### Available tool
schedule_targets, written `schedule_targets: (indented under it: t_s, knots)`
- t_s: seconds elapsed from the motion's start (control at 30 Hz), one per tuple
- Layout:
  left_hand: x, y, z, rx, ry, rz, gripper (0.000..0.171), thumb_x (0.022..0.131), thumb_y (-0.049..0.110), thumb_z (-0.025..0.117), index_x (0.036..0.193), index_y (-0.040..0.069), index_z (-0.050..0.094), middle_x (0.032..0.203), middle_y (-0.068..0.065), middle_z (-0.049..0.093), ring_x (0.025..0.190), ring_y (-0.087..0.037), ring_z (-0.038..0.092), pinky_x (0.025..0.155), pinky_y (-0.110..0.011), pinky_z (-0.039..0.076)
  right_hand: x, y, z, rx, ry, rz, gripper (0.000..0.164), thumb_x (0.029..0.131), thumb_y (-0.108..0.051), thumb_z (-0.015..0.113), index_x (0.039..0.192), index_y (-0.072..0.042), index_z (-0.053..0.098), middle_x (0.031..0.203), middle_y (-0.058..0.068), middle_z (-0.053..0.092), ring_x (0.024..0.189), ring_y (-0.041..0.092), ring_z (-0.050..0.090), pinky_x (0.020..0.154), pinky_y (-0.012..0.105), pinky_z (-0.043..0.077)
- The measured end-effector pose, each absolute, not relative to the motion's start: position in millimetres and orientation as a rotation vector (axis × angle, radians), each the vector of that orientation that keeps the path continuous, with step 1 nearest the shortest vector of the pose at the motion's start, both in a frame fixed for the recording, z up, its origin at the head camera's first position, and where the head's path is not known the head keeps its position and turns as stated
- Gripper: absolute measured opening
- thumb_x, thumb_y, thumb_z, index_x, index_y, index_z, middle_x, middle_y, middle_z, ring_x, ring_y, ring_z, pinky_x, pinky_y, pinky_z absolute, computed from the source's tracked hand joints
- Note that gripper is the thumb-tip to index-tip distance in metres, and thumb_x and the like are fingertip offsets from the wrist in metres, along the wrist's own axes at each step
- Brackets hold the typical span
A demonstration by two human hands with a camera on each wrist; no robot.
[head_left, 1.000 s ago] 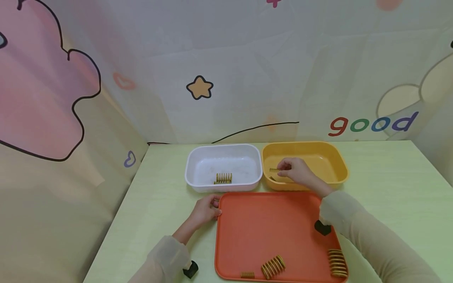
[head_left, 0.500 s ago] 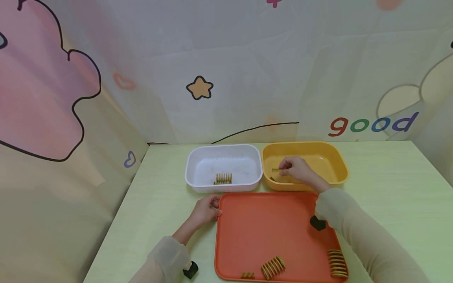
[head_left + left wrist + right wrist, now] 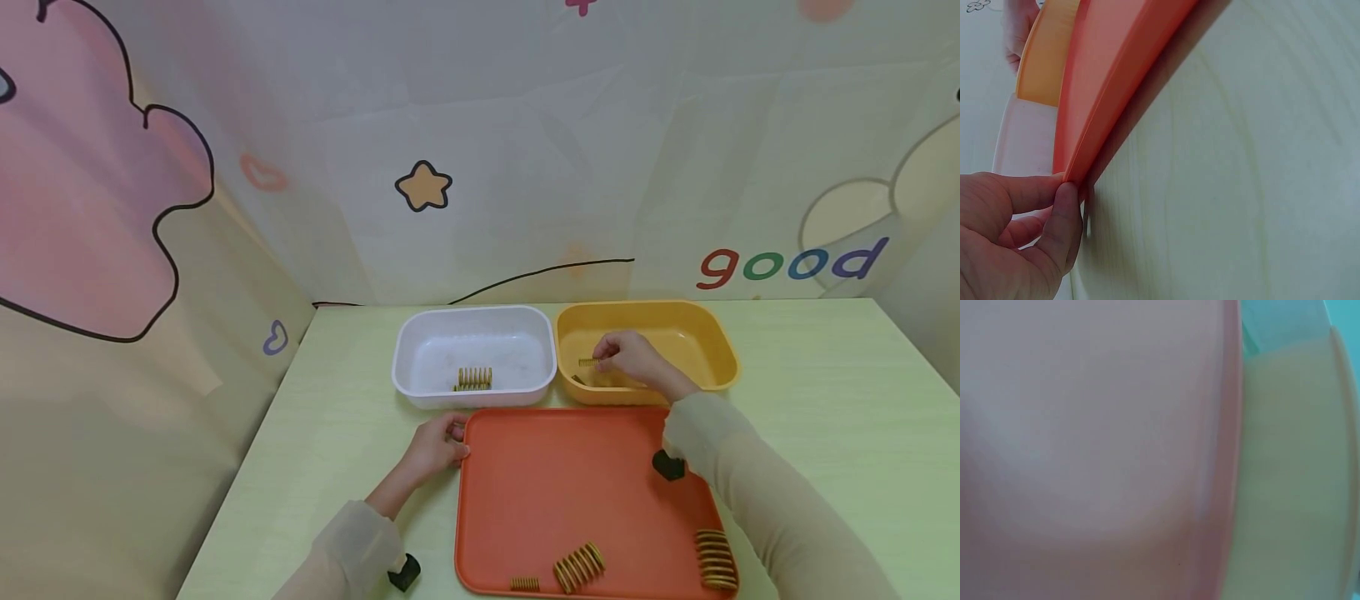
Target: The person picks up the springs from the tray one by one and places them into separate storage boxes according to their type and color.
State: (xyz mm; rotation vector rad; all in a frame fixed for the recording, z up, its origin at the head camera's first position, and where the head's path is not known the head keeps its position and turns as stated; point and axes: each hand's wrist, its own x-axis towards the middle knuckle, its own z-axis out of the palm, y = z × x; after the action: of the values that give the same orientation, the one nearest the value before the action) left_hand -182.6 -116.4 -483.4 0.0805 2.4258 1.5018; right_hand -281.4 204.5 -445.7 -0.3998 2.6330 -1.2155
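In the head view, my right hand (image 3: 633, 360) is inside the yellow bin (image 3: 701, 333), pinching a small brass-coloured spring (image 3: 587, 362) at its fingertips. Another thin spring (image 3: 577, 379) lies near the bin's front wall, partly hidden by it. My left hand (image 3: 435, 446) grips the left edge of the orange-red tray (image 3: 570, 483); the left wrist view shows thumb and finger pinching the tray's rim (image 3: 1079, 153). Along the tray's near side lie a small spring (image 3: 525, 583) and a thick spring (image 3: 579, 568). A second thick spring (image 3: 716, 560) rests in the near right corner.
Left of the yellow bin and touching it stands a white bin (image 3: 420, 350) with springs (image 3: 475, 377) by its front wall. The tray lies in front of both bins on the pale green table (image 3: 825, 392). A printed cloth (image 3: 525, 183) hangs behind.
My right hand has shifted slightly to the right inside the yellow bin, and the small spring has moved along with it. My left hand and the tray have stayed in place.
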Motion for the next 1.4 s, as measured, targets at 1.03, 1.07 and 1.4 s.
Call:
schedule_targets:
  t_s: [1.03,1.07,1.4]
  knots:
    - [-183.0,-116.6,-481.9,0.11,2.469,1.474,0.04,0.07,-0.009,0.058,0.109,-0.004,0.055,0.082,-0.011,0.055,0.056,-0.007,0.05,0.052,-0.023,0.05,-290.4,205.4,-451.9,-0.385,2.627,-1.101,0.012,0.074,0.0,0.063,0.083,0.008,0.062,0.076,0.012,0.063,0.068,0.017,0.048,0.06,0.024,0.042]
    - [-183.0,-116.7,-481.9,0.111,2.469,1.476,0.04,0.07,-0.009,0.058,0.109,-0.004,0.055,0.082,-0.011,0.055,0.057,-0.007,0.05,0.053,-0.023,0.051,-290.0,205.0,-451.7,-0.379,2.635,-1.091,0.011,0.074,0.001,0.063,0.083,0.008,0.062,0.076,0.012,0.063,0.067,0.016,0.047,0.059,0.023,0.041]
    - [-182.1,-117.2,-481.8,0.113,2.467,1.481,0.04,0.07,-0.01,0.059,0.109,-0.004,0.055,0.082,-0.011,0.055,0.057,-0.007,0.05,0.052,-0.024,0.051,-287.6,204.0,-453.6,-0.353,2.631,-1.076,0.011,0.073,0.002,0.062,0.082,0.008,0.062,0.076,0.012,0.062,0.064,0.015,0.047,0.055,0.023,0.041]
